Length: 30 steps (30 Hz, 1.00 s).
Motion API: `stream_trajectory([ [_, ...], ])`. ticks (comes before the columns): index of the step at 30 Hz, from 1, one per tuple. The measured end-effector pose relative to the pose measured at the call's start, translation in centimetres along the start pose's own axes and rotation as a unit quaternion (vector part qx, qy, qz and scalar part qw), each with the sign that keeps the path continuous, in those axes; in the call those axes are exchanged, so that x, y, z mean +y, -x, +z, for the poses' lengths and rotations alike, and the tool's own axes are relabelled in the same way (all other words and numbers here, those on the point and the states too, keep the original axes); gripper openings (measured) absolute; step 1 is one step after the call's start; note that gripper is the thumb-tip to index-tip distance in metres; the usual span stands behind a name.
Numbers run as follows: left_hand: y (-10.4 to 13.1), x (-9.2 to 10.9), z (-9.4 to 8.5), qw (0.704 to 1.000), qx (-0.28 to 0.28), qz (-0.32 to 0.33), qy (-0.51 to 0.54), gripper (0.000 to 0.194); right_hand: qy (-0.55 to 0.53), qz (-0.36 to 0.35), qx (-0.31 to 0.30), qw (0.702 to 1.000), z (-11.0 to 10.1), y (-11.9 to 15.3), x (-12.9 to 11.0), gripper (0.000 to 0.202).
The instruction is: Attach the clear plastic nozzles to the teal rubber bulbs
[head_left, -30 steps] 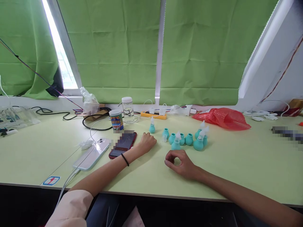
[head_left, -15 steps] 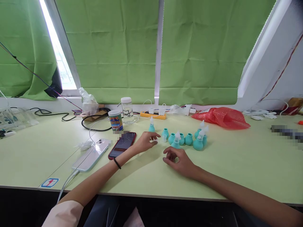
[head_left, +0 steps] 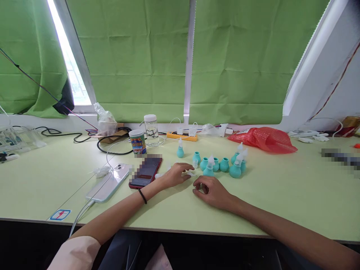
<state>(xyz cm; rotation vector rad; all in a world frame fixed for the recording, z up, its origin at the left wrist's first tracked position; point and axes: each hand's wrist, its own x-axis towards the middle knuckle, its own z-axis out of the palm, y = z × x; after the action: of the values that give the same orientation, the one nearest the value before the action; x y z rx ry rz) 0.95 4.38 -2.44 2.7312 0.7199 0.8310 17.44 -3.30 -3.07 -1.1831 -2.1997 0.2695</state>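
My left hand [head_left: 178,175] is over the table with thumb and fingers closed around a small clear plastic nozzle tip [head_left: 191,174]. Just to its right, my right hand [head_left: 210,192] rests on the table, fingers curled, with a gap between thumb and forefinger and nothing visible in it. A small translucent cup-shaped piece [head_left: 195,164] stands beyond the left fingertips. Behind the hands are several teal bulbs without tips, such as one teal bulb [head_left: 224,165]. Others wear clear tips, including a tipped bulb [head_left: 208,170] and a lone tipped bulb [head_left: 180,151]. Another clear piece [head_left: 158,175] lies behind my left wrist.
Left of my hands lie a red-cased phone [head_left: 144,174] and a pale phone [head_left: 108,183] with a white cable. Farther back stand a printed canister [head_left: 138,143], a clear bottle [head_left: 152,133], an orange power strip [head_left: 182,137] and a red plastic bag [head_left: 263,140].
My left hand has come nearer to me and to my right hand, with the clear tip now showing between its fingers. The lone tipped bulb is uncovered. My right hand has barely moved.
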Motion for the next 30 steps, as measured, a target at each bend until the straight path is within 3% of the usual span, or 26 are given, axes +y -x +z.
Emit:
stream_trajectory([
  [3, -0.4, 0.0, -1.2, 0.998, 0.047, 0.004, -0.034, 0.023, 0.010, -0.004, 0.002, 1.000, 0.0, 0.0, 0.1, 0.005],
  [6, -0.7, -0.3, -3.0, 0.985, 0.078, -0.018, -0.151, 0.022, 0.009, -0.001, -0.003, 1.000, 0.0, 0.0, 0.1, 0.005],
  [11, -0.3, -1.1, -4.8, 0.949, 0.015, -0.042, -0.313, 0.017, 0.008, 0.003, -0.006, 1.000, 0.0, 0.0, 0.0, 0.005],
  [17, 0.2, -2.1, -4.0, 0.923, -0.045, -0.069, -0.376, 0.029, 0.008, -0.003, -0.006, 1.000, -0.1, 0.0, 0.0, 0.006],
  [22, 0.0, -2.3, -4.1, 0.933, -0.063, -0.070, -0.346, 0.026, 0.004, -0.005, -0.003, 1.000, 0.0, 0.1, 0.0, 0.007],
  [26, -0.3, -1.4, -3.4, 0.949, -0.033, -0.024, -0.312, 0.023, 0.002, -0.008, -0.001, 1.000, 0.0, 0.0, 0.0, 0.006],
  [30, -0.6, -0.6, -1.4, 0.953, -0.056, 0.033, -0.295, 0.028, 0.002, -0.013, 0.003, 1.000, -0.1, 0.0, -0.1, 0.006],
])
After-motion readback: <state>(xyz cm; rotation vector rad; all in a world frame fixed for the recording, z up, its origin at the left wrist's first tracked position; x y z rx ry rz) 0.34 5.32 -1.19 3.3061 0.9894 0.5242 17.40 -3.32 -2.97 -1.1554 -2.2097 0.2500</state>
